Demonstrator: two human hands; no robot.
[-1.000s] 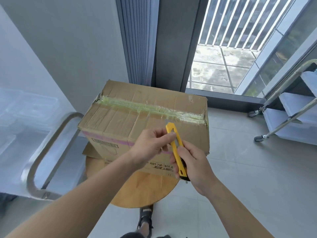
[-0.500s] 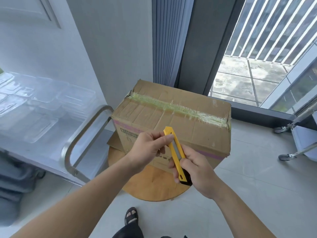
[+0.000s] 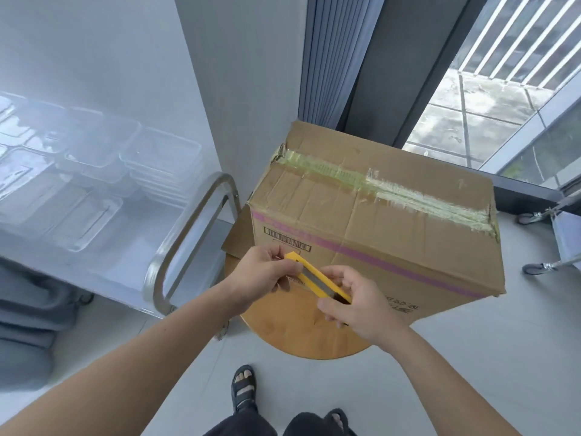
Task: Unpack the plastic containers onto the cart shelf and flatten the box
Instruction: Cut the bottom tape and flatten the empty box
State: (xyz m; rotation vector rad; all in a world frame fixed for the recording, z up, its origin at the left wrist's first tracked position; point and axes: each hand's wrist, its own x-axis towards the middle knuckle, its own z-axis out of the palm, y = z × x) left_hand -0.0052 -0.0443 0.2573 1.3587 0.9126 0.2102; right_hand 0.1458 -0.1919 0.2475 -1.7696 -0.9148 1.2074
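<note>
A brown cardboard box (image 3: 393, 212), sealed along its top with yellowish tape (image 3: 386, 187), sits on a round wooden stool (image 3: 295, 328). In front of its near side both hands hold a yellow box cutter (image 3: 317, 280). My left hand (image 3: 262, 275) pinches the tip end. My right hand (image 3: 355, 302) grips the handle end. Several clear plastic containers (image 3: 160, 162) stand on the cart shelf (image 3: 122, 262) at the left.
The cart's steel handle (image 3: 191, 234) curves up between the shelf and the stool. A flat piece of cardboard (image 3: 237, 234) lies under the box. Another wheeled cart (image 3: 556, 240) stands at the right edge. Curtain and glass door are behind the box.
The view has swung left and down, so the box now sits further right and more of the cart shelf shows. Both hands keep the cutter and have tilted it lower.
</note>
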